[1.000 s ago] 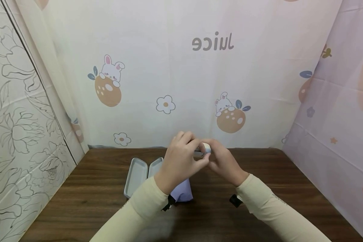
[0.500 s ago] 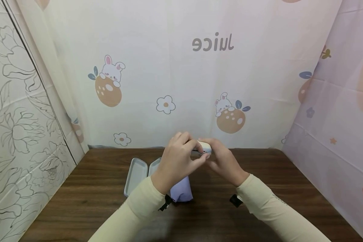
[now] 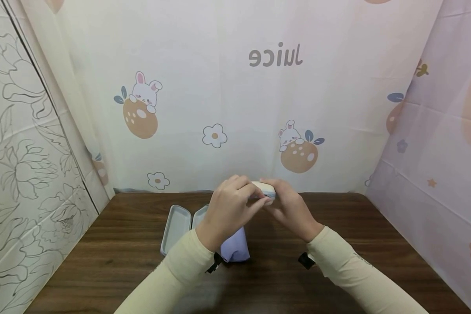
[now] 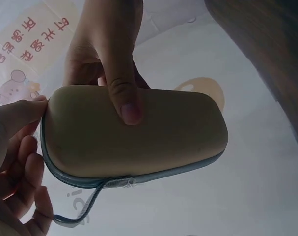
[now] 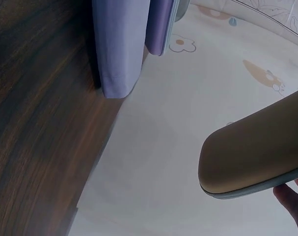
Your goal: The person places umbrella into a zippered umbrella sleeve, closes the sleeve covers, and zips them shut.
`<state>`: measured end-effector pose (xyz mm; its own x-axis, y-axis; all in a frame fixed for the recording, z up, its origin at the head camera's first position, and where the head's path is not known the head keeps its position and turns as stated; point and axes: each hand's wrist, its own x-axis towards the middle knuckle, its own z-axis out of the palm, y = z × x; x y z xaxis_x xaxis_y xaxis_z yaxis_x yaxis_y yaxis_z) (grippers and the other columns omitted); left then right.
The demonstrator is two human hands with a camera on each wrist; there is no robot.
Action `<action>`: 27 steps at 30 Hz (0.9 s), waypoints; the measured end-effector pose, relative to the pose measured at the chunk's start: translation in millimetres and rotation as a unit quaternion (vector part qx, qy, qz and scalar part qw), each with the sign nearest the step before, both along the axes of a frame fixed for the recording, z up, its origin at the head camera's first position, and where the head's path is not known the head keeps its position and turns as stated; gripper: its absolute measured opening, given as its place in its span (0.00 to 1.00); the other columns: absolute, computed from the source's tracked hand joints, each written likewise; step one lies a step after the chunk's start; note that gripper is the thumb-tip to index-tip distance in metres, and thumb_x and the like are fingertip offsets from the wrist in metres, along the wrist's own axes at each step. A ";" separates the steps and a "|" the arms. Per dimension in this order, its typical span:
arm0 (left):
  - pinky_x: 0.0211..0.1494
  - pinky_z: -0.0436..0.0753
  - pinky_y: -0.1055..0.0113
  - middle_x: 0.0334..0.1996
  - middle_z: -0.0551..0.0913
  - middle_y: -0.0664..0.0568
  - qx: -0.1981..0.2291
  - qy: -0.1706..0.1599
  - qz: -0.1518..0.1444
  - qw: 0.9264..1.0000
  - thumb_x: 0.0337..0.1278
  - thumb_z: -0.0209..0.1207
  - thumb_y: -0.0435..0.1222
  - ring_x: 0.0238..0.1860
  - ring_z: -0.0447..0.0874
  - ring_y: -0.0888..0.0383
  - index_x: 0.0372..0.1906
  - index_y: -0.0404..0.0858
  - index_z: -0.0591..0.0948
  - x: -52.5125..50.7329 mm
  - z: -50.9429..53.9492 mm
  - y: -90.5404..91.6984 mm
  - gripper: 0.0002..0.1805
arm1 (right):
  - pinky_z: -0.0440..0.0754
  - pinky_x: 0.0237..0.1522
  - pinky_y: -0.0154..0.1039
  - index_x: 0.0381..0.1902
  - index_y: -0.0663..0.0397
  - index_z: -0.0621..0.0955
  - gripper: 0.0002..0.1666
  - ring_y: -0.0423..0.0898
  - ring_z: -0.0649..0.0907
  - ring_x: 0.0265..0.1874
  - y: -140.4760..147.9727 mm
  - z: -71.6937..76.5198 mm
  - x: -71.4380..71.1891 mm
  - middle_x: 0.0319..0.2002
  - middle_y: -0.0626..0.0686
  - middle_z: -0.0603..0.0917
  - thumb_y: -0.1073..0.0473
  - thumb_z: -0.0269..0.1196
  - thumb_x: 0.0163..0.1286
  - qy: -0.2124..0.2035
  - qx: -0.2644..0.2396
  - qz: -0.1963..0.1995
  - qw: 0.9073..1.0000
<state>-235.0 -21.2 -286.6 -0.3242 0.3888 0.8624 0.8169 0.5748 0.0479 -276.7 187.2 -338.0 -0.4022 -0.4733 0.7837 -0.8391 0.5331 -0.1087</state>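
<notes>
A cream hard zip case (image 3: 264, 188) with a blue-grey zipped edge is held up above the far part of the table, between my hands. My right hand (image 3: 290, 205) grips it, the thumb lying across its broad face in the left wrist view. At one end of the case (image 4: 134, 132), my left hand (image 3: 231, 209) pinches the edge by the zip; its other fingers are curled. A grey-blue wrist strap (image 4: 87, 209) hangs from the zipped edge beside those fingers. The right wrist view shows only part of the case (image 5: 252, 152).
On the brown wooden table (image 3: 114, 261) lies an open case (image 3: 177, 229) with a pale grey inside, partly behind my left arm. Close beside it is a purple item (image 3: 237, 246). Printed cloth (image 3: 220, 96) hangs behind the table and at the sides.
My left hand has shifted slightly left along the case, so more of its cream top shows. My right hand has stayed nearly still.
</notes>
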 end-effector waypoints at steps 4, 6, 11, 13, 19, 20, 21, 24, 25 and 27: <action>0.31 0.73 0.69 0.27 0.79 0.58 -0.004 -0.009 0.003 1.000 0.51 0.75 0.41 0.30 0.74 0.60 0.27 0.44 0.86 0.2 -0.8 -1.1 0.09 | 0.79 0.55 0.47 0.65 0.62 0.73 0.34 0.55 0.80 0.54 0.7 0.0 -0.4 0.57 0.58 0.79 0.42 0.55 0.74 0.008 0.003 -0.005 1.000; 0.31 0.73 0.68 0.28 0.79 0.57 -0.006 -0.012 0.003 1.000 0.52 0.75 0.41 0.30 0.74 0.59 0.28 0.44 0.85 0.3 -1.5 -1.9 0.09 | 0.79 0.55 0.48 0.65 0.62 0.73 0.34 0.55 0.80 0.54 0.8 0.0 -0.6 0.57 0.58 0.79 0.41 0.55 0.74 0.011 0.005 -0.006 1.000; 0.32 0.72 0.67 0.28 0.78 0.56 -0.022 -0.017 0.011 1.000 0.55 0.73 0.39 0.29 0.72 0.58 0.30 0.42 0.84 2.0 -2.3 -3.6 0.09 | 0.79 0.54 0.48 0.65 0.61 0.73 0.32 0.55 0.80 0.54 1.2 -0.7 -0.2 0.57 0.58 0.79 0.47 0.62 0.72 0.011 0.010 -0.009 1.000; 0.32 0.71 0.68 0.28 0.78 0.56 -0.030 -0.022 0.014 0.999 0.56 0.72 0.39 0.29 0.71 0.59 0.32 0.42 0.83 3.1 -2.2 -4.0 0.08 | 0.80 0.53 0.48 0.65 0.60 0.73 0.32 0.54 0.80 0.53 1.5 -1.1 0.4 0.57 0.58 0.79 0.54 0.69 0.67 0.010 0.011 -0.014 1.000; 0.32 0.72 0.68 0.28 0.78 0.55 -0.036 -0.028 0.026 0.999 0.58 0.71 0.38 0.28 0.71 0.58 0.33 0.41 0.82 4.7 -2.2 -4.9 0.08 | 0.80 0.52 0.49 0.65 0.59 0.74 0.42 0.53 0.80 0.51 1.6 -1.5 1.0 0.57 0.57 0.80 0.71 0.77 0.52 0.006 0.011 -0.024 1.000; 0.32 0.73 0.68 0.28 0.78 0.54 -0.036 -0.028 0.027 0.999 0.58 0.71 0.37 0.28 0.71 0.58 0.33 0.40 0.82 4.7 -2.2 -5.0 0.08 | 0.80 0.51 0.50 0.65 0.59 0.74 0.42 0.53 0.80 0.51 1.8 -1.7 0.9 0.57 0.57 0.80 0.71 0.77 0.52 0.006 0.010 -0.025 1.000; 0.32 0.73 0.68 0.28 0.79 0.54 -0.036 -0.030 0.027 0.999 0.59 0.70 0.37 0.28 0.71 0.58 0.33 0.40 0.82 4.7 -2.0 -5.1 0.08 | 0.80 0.51 0.50 0.65 0.59 0.74 0.42 0.53 0.80 0.51 1.9 -1.9 0.9 0.56 0.57 0.80 0.71 0.77 0.52 0.006 0.009 -0.026 1.000; 0.33 0.74 0.68 0.28 0.79 0.54 -0.035 -0.037 0.026 0.998 0.59 0.70 0.36 0.28 0.72 0.58 0.33 0.39 0.82 4.4 -1.8 -5.5 0.08 | 0.81 0.51 0.51 0.64 0.59 0.74 0.41 0.53 0.80 0.51 2.6 -2.1 0.7 0.56 0.57 0.80 0.70 0.77 0.52 0.005 0.005 -0.028 1.000; 0.33 0.75 0.68 0.29 0.79 0.54 -0.035 -0.040 0.024 0.998 0.60 0.70 0.36 0.29 0.72 0.58 0.33 0.39 0.81 4.4 -1.7 -5.8 0.08 | 0.80 0.51 0.51 0.64 0.59 0.74 0.41 0.53 0.80 0.51 2.8 -2.0 0.7 0.56 0.56 0.80 0.70 0.77 0.52 0.004 0.004 -0.028 1.000; 0.34 0.75 0.68 0.29 0.79 0.54 -0.036 -0.047 0.022 0.998 0.61 0.69 0.36 0.29 0.72 0.58 0.33 0.39 0.81 4.2 -1.7 -6.1 0.08 | 0.80 0.52 0.51 0.64 0.59 0.75 0.41 0.53 0.80 0.51 3.3 -1.7 0.6 0.56 0.56 0.80 0.71 0.77 0.52 0.002 0.003 -0.027 1.000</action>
